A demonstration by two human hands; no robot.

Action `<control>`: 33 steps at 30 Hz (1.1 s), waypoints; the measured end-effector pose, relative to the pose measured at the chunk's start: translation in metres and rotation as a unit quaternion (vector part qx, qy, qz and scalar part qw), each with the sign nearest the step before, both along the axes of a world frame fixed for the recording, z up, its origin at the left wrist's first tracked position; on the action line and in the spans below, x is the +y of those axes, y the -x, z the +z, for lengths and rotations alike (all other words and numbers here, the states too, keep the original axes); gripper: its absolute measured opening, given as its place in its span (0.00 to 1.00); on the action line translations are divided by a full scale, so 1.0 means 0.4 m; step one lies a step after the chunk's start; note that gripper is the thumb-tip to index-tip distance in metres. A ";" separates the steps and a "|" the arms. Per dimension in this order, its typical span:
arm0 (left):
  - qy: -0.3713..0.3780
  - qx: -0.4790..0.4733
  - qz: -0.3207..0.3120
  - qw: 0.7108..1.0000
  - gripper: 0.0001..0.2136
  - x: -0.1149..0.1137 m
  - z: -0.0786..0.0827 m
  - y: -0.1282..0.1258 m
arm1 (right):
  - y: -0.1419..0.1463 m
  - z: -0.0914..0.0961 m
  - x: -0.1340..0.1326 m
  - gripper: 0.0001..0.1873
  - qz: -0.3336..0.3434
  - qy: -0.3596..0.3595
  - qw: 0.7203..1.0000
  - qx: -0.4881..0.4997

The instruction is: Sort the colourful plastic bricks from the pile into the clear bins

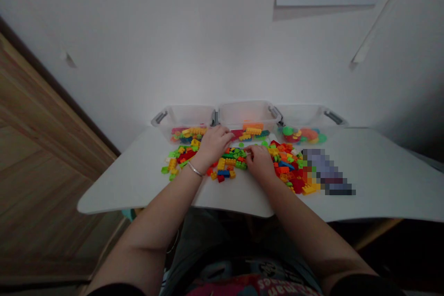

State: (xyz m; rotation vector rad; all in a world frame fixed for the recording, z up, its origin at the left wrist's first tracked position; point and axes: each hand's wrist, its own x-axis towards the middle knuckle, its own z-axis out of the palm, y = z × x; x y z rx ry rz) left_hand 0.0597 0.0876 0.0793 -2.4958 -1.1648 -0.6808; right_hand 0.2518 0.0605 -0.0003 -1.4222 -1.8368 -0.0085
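Note:
A heap of small coloured building bricks [287, 166] lies spread across the white table [381, 175]. My left hand [213, 144], with a thin bangle at the wrist, rests curled over the bricks near the middle tub; whether it holds one is hidden. My right hand [258, 159] lies just right of it, fingers bent and pinched at a cluster of green and yellow bricks [234, 157]. Both hands are close together at the centre of the heap.
Three clear plastic tubs stand along the wall: the left tub [183, 122] and middle tub [248, 120] hold bricks, the right tub [307, 125] holds round coloured discs. A blurred-out object [328, 171] lies right of the heap. A wooden door [38, 148] is at left.

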 end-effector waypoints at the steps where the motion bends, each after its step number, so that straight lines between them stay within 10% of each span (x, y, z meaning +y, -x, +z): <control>1: 0.016 0.026 -0.004 1.000 0.11 -0.013 -0.017 -0.014 | 0.000 0.000 0.000 0.12 0.000 0.001 1.000 -0.002; 10: 0.130 0.053 0.106 0.984 0.11 -0.017 -0.079 -0.044 | -0.001 -0.002 0.002 0.11 -0.005 -0.011 1.000 -0.020; 33: 0.114 0.019 0.155 0.981 0.10 -0.010 -0.116 -0.063 | -0.003 -0.004 0.003 0.10 -0.004 -0.003 1.000 -0.022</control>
